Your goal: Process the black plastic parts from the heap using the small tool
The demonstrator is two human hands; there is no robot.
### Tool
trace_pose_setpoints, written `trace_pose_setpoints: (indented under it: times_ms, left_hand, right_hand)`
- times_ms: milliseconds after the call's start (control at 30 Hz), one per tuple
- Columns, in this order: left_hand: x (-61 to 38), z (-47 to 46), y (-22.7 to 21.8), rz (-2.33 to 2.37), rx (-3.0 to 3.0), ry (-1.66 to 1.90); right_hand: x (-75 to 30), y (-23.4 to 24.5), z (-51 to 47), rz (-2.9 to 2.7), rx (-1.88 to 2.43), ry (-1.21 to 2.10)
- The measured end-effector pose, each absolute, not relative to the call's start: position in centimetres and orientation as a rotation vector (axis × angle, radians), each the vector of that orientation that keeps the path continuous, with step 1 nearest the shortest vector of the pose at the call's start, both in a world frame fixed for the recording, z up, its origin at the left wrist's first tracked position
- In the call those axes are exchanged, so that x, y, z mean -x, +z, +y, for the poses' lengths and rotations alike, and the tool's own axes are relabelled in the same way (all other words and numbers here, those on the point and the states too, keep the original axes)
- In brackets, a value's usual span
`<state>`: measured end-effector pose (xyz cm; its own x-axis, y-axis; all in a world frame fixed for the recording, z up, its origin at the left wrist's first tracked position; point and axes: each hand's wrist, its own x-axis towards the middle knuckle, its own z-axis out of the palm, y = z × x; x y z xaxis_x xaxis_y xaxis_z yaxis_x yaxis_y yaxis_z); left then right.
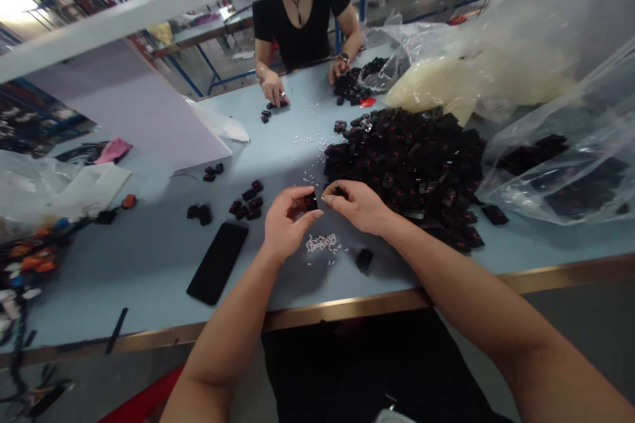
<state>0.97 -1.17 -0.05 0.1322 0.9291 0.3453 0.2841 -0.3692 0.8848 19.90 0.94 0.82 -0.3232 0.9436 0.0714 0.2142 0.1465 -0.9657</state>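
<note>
My left hand [288, 221] pinches a small black plastic connector housing [310, 201] with red inside between thumb and fingers. Just to its right, my right hand [360, 206] is closed, thumb and fingertips together close to the housing. A pale speck shows at those fingertips; whether it is a small piece or a nail I cannot make out. Below both hands lies a little heap of tiny white pieces [321, 242]. One loose black housing [364, 259] rests near the table edge, under my right wrist.
A large pile of black housings [407, 165] spreads at right, beside clear plastic bags [560, 165]. At left lie a black phone [218, 263], several housings [247, 200] and a wire bundle [34, 258]. Across the table, a person's hands [272, 88] handle similar parts. A white panel [133, 106] stands left.
</note>
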Motion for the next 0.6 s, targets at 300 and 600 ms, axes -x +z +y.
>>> trace_pose_setpoints:
  times_ms: [300, 600]
  left_hand:
    - [-0.61, -0.91, -0.59, 1.144, -1.901, 1.222]
    - [-0.65, -0.98, -0.15, 1.139, -2.101, 1.212]
  right_hand:
    - [-19.75, 0.77, 0.64, -1.747, 1.084, 1.237]
    - [-19.76, 0.48, 0.80, -1.815, 1.149, 1.173]
